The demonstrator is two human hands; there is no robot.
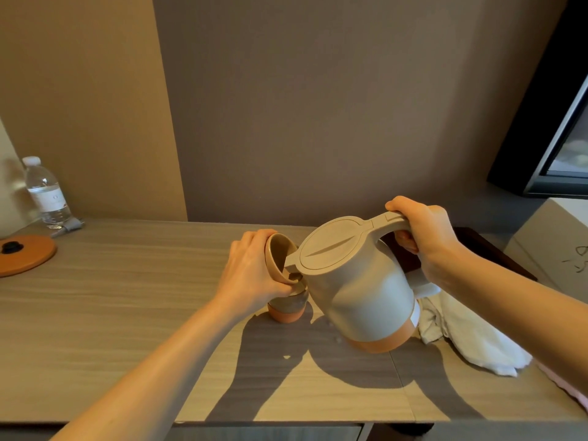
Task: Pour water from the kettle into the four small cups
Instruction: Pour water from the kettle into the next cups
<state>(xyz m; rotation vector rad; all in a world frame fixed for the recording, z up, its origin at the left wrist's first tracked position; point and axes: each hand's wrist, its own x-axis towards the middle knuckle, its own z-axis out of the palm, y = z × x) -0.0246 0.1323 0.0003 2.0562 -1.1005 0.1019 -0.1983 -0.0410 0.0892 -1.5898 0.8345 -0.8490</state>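
My right hand (423, 237) grips the handle of a beige kettle (359, 281) with an orange base band, held above the table and tilted left. Its spout reaches into the mouth of a small beige cup (280, 254), which my left hand (251, 272) holds tilted toward the kettle. Under that cup a second small cup (288, 308), grey with an orange bottom, stands on the table, partly hidden by my left hand. Other cups are out of sight. I cannot see any water stream.
The wooden table (127, 313) runs to a front edge close to me. At far left lie the orange kettle base (27, 254) and a water bottle (46, 192). A white cloth (471, 335) is bunched behind the kettle. A dark tray (496, 253) and a box (553, 243) sit at right.
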